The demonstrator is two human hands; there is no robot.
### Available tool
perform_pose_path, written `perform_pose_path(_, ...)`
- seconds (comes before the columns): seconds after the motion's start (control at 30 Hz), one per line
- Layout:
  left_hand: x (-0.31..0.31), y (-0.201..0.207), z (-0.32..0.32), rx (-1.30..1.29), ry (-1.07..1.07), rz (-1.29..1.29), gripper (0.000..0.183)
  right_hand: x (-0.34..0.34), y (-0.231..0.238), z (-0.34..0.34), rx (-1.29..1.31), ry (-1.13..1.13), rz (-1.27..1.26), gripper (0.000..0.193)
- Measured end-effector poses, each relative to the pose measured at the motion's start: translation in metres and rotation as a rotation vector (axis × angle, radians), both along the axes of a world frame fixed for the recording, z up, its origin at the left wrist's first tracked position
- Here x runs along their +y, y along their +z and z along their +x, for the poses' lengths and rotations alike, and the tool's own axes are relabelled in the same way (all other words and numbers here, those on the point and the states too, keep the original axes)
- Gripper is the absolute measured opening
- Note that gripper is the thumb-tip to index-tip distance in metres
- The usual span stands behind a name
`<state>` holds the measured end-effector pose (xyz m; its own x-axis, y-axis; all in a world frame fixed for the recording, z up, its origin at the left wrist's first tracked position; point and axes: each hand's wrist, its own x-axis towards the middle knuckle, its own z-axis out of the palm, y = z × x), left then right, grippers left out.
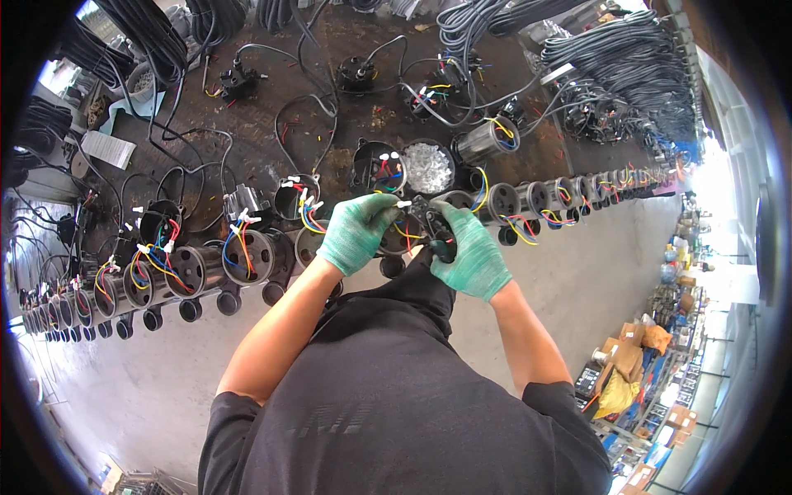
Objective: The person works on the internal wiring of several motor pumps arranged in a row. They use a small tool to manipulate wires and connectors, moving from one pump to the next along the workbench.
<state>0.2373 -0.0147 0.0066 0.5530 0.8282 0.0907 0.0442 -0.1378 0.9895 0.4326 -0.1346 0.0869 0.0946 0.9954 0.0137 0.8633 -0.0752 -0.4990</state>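
Both my hands wear green knit gloves and meet at the near edge of the bench. My left hand (356, 235) pinches a small white wire cap (403, 204) between thumb and fingertips. Wrapped round black crimping pliers (431, 221), my right hand (472, 256) holds their head against the white cap. Just below them is a dark cylindrical housing (394, 239) with coloured wires, partly covered by my hands. A round container (452, 147) of clear white caps stands just beyond, beside an open black housing (360, 169) with red and blue wires.
Metal cylinders (503, 200) with loose coloured wires line the near edge on both sides. Black cables snake across the dark bench (247, 124). Large cable coils (627, 58) are heaped at the far right. Shelves with cardboard boxes (623, 355) stand to my right.
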Motion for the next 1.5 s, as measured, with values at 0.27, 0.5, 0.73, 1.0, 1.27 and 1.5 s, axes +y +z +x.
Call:
perform_pose_path(0.27,0.001,-0.003,-0.003,0.016,0.008,0.063,0.019,0.012,-0.002,-0.011,0.008,0.061,-0.057,0.078)
perform_pose_path(0.5,0.001,-0.011,-0.003,-0.027,-0.007,0.068,0.020,0.014,-0.015,-0.015,-0.044,0.058,-0.053,0.067)
perform_pose_path(0.73,0.001,-0.009,-0.005,-0.012,-0.066,-0.005,0.020,0.017,-0.019,-0.016,0.036,0.053,-0.200,0.067)
perform_pose_path(1.0,0.003,-0.004,-0.002,-0.080,-0.116,-0.147,0.020,0.014,0.013,-0.011,0.718,0.069,-0.284,0.092)
perform_pose_path(1.27,0.003,0.003,-0.005,-0.041,-0.115,-0.104,0.018,0.008,0.034,0.077,-0.114,-0.344,0.042,0.081)
perform_pose_path(1.5,0.004,0.004,-0.009,-0.001,-0.182,-0.011,0.020,0.006,-0.027,0.142,-0.255,-0.436,-0.300,0.070)
